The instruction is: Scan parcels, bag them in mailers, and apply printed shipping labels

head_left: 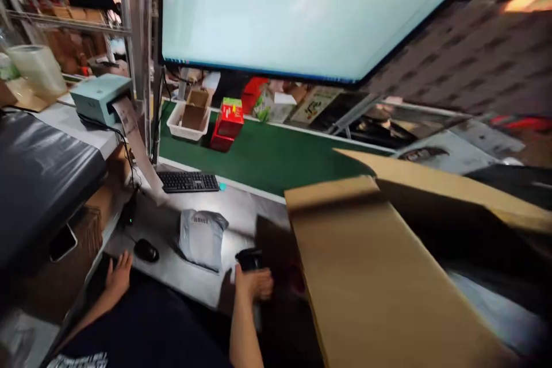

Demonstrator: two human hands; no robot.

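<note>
My left hand [118, 275] is at the front edge of the metal table, its fingers apart and holding nothing. Just right of it lies a black computer mouse [146, 250]. My right hand [255, 284] is closed around what looks like a black barcode scanner [249, 259]; its head shows above the fingers, and blur hides the detail. Between the two hands, a grey plastic mailer parcel [202, 240] with a white label lies on the table.
A large open cardboard box [371, 276] fills the right side. Behind are a black keyboard [188, 181], a green conveyor belt [276, 155], a white basket [175, 126] and a red box [230, 118]. A label printer [101, 96] stands left, and a monitor [293, 11] hangs above.
</note>
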